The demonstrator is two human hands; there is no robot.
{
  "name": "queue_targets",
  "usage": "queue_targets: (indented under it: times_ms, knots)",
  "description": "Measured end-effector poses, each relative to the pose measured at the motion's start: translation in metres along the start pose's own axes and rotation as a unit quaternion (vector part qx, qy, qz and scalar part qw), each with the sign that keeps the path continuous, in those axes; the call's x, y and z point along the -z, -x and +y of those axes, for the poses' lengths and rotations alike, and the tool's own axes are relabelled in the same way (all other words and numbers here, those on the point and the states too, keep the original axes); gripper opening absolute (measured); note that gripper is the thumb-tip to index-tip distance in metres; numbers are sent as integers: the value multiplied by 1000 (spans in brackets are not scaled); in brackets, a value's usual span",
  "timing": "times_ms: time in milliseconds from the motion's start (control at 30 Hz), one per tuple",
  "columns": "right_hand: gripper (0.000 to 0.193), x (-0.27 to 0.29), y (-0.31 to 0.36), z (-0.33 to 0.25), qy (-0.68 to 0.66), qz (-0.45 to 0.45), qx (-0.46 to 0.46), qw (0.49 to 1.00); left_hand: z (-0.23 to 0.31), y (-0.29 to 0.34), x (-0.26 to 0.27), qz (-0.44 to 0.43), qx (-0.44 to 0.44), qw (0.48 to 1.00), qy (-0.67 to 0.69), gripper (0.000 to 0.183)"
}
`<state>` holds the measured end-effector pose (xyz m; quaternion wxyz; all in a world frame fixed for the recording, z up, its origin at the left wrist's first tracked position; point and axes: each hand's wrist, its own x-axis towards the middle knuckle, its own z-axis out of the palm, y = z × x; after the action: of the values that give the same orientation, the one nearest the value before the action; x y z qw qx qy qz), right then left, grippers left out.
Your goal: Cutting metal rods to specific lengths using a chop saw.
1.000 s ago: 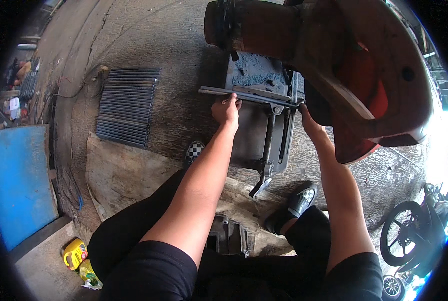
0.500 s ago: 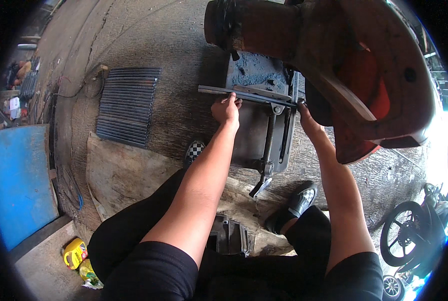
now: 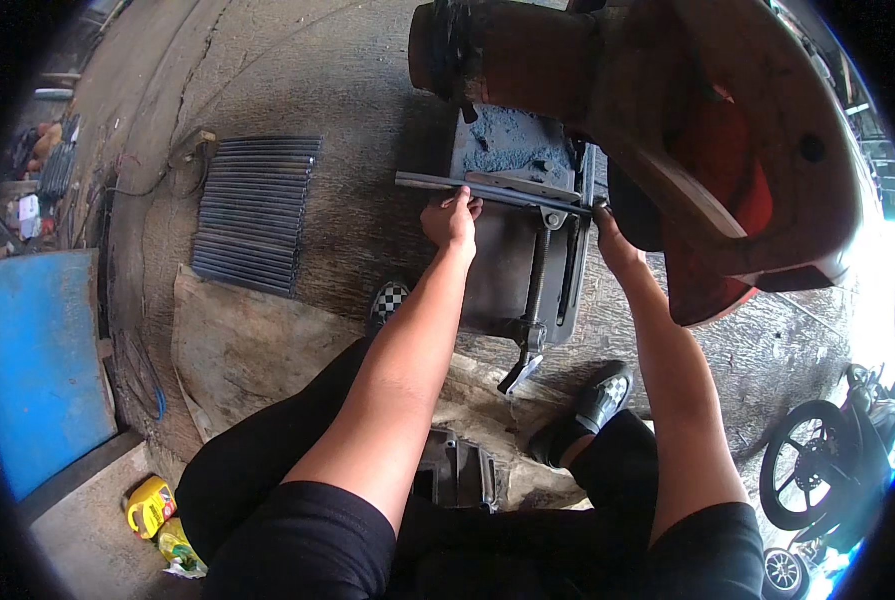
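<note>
You're seating the bar [image 3: 497,190] in the saw's vise [image 3: 527,260], left hand [image 3: 451,218] closed on it, right hand's [image 3: 607,225] grip unclear; next, clamp it square.

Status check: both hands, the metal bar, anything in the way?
Left hand gripping metal bar on saw vise. Right hand at bar's other end, grip unclear. Red chop saw guard hangs above.

honestly barely anything moved here, the left hand [image 3: 451,217] just slid a touch rightward along the long grey metal bar [image 3: 487,190] near the top centre, and the right hand [image 3: 607,232] nudged slightly toward the upper right.
</note>
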<state>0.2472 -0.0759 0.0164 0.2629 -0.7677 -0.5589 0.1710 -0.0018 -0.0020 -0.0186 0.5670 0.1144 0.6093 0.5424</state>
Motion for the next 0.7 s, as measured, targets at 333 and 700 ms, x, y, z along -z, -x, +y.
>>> queue_targets:
  times_ms: [333,700]
  knots:
    - [25,-9,-2,21,131,20,142,981,-1,-2,0,3,1,1000,11,10]
    - [33,-14,8,-4,-62,58,-1,996,0,-9,8,16,2,1000,9,11]
